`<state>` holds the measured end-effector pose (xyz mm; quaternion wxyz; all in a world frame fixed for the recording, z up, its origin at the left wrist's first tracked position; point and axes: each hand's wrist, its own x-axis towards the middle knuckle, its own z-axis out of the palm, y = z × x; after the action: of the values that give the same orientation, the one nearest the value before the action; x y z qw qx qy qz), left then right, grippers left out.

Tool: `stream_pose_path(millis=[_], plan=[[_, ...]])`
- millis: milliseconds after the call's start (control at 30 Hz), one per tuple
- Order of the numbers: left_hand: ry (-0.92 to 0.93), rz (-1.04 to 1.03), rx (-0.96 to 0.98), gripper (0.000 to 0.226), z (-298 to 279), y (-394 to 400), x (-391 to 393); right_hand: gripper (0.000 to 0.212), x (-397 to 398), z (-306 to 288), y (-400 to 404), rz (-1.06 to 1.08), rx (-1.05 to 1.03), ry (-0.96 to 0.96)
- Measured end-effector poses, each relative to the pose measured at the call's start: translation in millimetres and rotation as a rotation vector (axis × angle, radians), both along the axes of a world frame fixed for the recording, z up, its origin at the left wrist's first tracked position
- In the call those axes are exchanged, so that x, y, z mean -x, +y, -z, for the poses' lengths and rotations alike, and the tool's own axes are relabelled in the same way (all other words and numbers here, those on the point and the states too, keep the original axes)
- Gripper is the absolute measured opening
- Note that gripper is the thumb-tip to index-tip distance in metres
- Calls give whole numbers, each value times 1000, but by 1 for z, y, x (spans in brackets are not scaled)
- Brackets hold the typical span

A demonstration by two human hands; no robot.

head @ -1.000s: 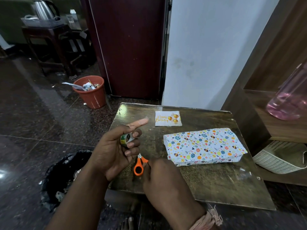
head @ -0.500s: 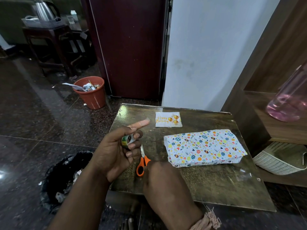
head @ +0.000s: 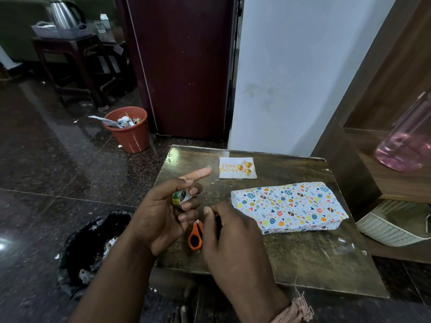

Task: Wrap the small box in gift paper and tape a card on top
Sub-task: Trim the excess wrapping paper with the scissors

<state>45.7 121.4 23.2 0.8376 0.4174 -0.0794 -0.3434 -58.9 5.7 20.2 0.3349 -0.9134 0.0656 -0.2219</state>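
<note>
- Head view is showing the desk [head: 303, 259], a dark worn top carrying everything for the job.
- The wrapped box [head: 289, 207] is lying flat on the right half of the desk, already covered in paper printed with balloons and hearts; no tape or card is showing on its top yet.
- The right hand [head: 231, 243] is hovering over the orange scissors [head: 195, 236] with its fingers curled; whether that grip is actually closing on the scissors I cannot tell, since the hand is hiding the blades.
- The left hand [head: 163, 217] is grasping the tape roll [head: 179, 198] in curled fingers, with the forefinger stretched out and a cut strip of clear tape [head: 202, 171] seeming to cling to its tip.
- The card [head: 237, 168] is lying at the far edge of the desk, well apart from the box; gold script on it is reading "Happy Birthday" beside gold balloons.
- The roll's green and yellow label is too small to read.
- Judging the step as readying tape for the card: it is paying to set the scissors down, centre the card on the box first, then press the strip half on card, half on paper, keeping the sticky side off other fingers.
</note>
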Motion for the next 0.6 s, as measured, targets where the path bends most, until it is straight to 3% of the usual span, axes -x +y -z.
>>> stream_pose_path(millis=[100,233,600], plan=[[-58,80,-44,55,-3,1,3,18,-3,-6,-1,54,-174,-117],[-133,216,-95,56,-3,0,10,33,-9,-9,-11,43,-322,-64],[-149,265,-89,64,1,0,11,13,-13,-10,-21,-31,-509,21]])
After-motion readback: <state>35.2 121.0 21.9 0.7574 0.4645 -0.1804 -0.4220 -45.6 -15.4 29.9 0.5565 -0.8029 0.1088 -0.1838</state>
